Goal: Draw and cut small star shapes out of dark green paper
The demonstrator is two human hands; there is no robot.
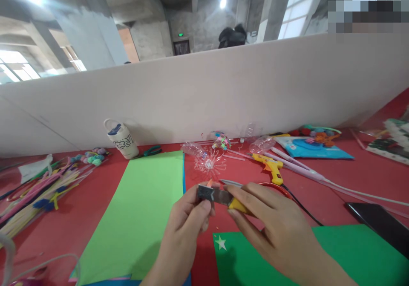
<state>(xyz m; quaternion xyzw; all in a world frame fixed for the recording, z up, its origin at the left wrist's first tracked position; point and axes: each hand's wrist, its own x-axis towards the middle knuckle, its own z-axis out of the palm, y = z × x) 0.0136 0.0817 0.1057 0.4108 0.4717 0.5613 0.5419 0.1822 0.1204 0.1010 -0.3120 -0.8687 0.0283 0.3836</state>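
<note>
My right hand [268,218] is closed around the yellow handle of a utility knife [238,205]. Its metal blade section points left toward my other hand. My left hand [190,218] pinches a pencil [209,183], whose orange pointed tip sticks up past the fingers; the rest of it is hidden. A dark piece with a pale arrow mark [205,192] lies across the pencil at the knife's end, against my left thumb. Whether it belongs to the blade, I cannot tell. Tiny crumbs lie on the red table [204,260] below.
Light green paper [137,209] lies left, dark green paper [262,260] with a white star [220,243] at front right. Beyond my hands are scissors [231,183], a yellow glue gun [271,166] and cut plastic bottles [209,162]. A tumbler [123,141] stands by the white partition [191,98]; a phone [380,226] lies right.
</note>
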